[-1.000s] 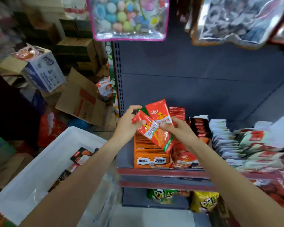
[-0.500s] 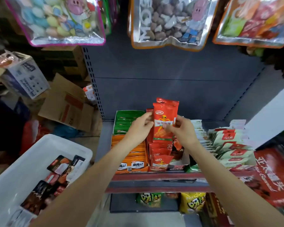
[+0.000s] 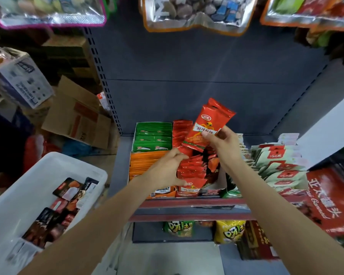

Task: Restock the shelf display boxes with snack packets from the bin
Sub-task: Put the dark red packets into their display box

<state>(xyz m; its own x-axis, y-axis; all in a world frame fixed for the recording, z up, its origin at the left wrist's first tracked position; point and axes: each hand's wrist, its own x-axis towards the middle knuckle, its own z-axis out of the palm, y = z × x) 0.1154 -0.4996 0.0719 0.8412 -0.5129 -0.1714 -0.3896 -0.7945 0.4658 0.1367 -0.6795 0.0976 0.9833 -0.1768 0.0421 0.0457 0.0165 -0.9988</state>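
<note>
My right hand (image 3: 219, 142) grips a small stack of red snack packets (image 3: 208, 126), held upright and tilted right above the shelf. Below them my left hand (image 3: 167, 168) presses against the red packets standing in the red display box (image 3: 189, 190), fingers curled on their left side. An orange display box (image 3: 147, 163) stands left of it, with a green display box (image 3: 153, 135) behind. The white bin (image 3: 48, 175) at lower left holds several dark and red packets (image 3: 58, 211).
Pale green and red packets (image 3: 280, 165) fill the shelf to the right. The shelf's red front edge (image 3: 187, 203) runs below the boxes, with yellow and green bags (image 3: 228, 231) underneath. Large bags (image 3: 193, 12) hang overhead. Cardboard boxes (image 3: 75, 116) pile up on the left.
My left hand let go of the held packets and dropped to the packets in the red box. My right hand tilted the stack right and lifted it slightly.
</note>
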